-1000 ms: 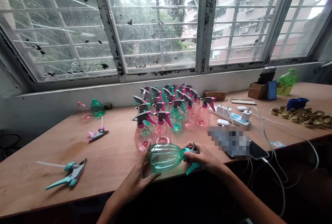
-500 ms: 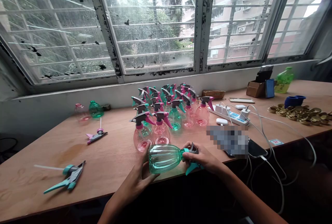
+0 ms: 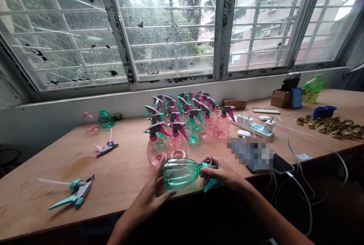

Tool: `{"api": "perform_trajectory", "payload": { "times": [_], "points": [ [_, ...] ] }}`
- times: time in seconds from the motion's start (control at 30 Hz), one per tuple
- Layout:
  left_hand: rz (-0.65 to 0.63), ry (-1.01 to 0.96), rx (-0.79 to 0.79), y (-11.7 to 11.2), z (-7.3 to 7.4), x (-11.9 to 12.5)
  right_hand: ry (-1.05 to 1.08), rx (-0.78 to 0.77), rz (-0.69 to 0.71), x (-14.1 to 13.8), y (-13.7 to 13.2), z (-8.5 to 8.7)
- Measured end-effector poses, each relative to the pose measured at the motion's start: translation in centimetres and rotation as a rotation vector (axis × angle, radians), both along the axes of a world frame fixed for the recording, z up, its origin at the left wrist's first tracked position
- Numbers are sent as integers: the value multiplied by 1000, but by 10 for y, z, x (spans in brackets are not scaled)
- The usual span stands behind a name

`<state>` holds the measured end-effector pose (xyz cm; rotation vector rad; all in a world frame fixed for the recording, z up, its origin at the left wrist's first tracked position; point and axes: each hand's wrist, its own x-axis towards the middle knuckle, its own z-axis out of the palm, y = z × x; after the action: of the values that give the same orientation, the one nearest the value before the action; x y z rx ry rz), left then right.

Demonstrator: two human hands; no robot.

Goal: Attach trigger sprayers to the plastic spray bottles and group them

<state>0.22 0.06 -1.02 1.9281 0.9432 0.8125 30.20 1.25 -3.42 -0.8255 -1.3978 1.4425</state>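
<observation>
A clear green spray bottle (image 3: 182, 173) lies sideways between my two hands at the table's front edge. My left hand (image 3: 156, 188) is wrapped round its base end. At the neck, my right hand (image 3: 218, 171) grips the grey and teal trigger head, whose teal lever points down and left. Just beyond stand several pink and green spray bottles (image 3: 178, 144) in close rows, upright with trigger heads on. On the left of the table lie a loose teal trigger head (image 3: 78, 192) and a pink trigger head (image 3: 107, 147), both with thin tubes.
Headless pink (image 3: 90, 123) and green bottles (image 3: 105, 119) stand at the back left. To the right are a white power strip (image 3: 254, 127) with trailing cables, a phone (image 3: 283, 162), a brown box (image 3: 280, 98) and a pile of gold-coloured pieces (image 3: 338, 127).
Almost nothing differs. The whole view has shifted very slightly; both hands keep their hold on the green bottle in the same pose.
</observation>
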Motion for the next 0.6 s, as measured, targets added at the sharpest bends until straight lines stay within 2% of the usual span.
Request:
{"api": "perform_trajectory", "payload": {
  "times": [0.2,0.4,0.6],
  "points": [
    [8,-20,-65,-2,5,0,-11,2,-11,0,0,0],
    [27,8,1,2,-1,0,-11,23,-11,0,0,-1],
    [8,-46,-55,-1,3,2,-31,17,-18,0,0,0]
  ]
}}
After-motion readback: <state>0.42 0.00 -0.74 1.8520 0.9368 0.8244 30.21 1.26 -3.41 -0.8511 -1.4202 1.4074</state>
